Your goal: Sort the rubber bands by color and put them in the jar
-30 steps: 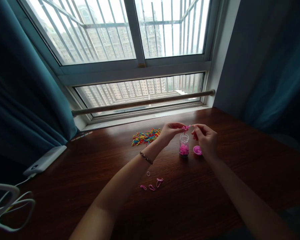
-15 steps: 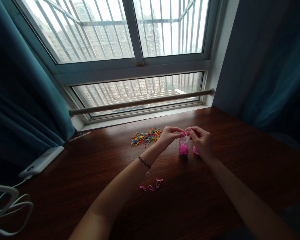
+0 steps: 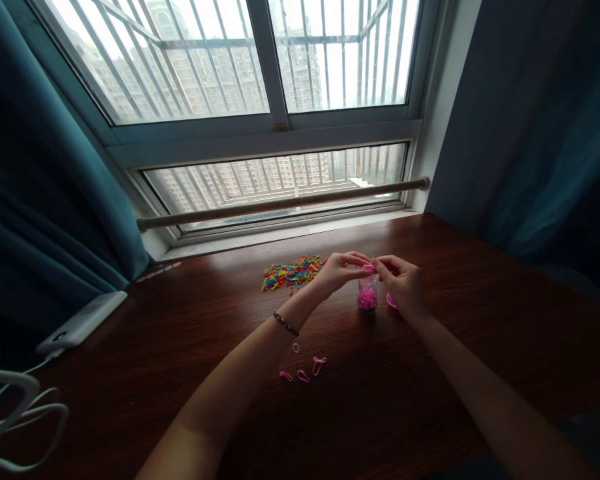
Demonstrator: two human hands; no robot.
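A small clear jar (image 3: 367,298) stands on the wooden table, partly filled with pink rubber bands and something darker at its bottom. Over its mouth, my left hand (image 3: 344,270) is closed on a small bunch of pink rubber bands (image 3: 369,268). The fingertips of my right hand (image 3: 400,277) pinch at the same bunch from the other side. Beside the jar, partly behind my right hand, lies a pink lid (image 3: 391,301). Several loose pink rubber bands (image 3: 303,377) lie nearer to me, below my left wrist.
A pile of multicoloured rubber bands (image 3: 293,272) lies left of my left hand. A white device (image 3: 83,323) with a cable (image 3: 50,460) sits at the table's left side. The window with a rail (image 3: 285,203) is behind the table (image 3: 190,320).
Both hands stay over the jar, with only small finger movements. The pink bunch between the fingertips looks more gathered and sits slightly lower. The loose bands have not moved.
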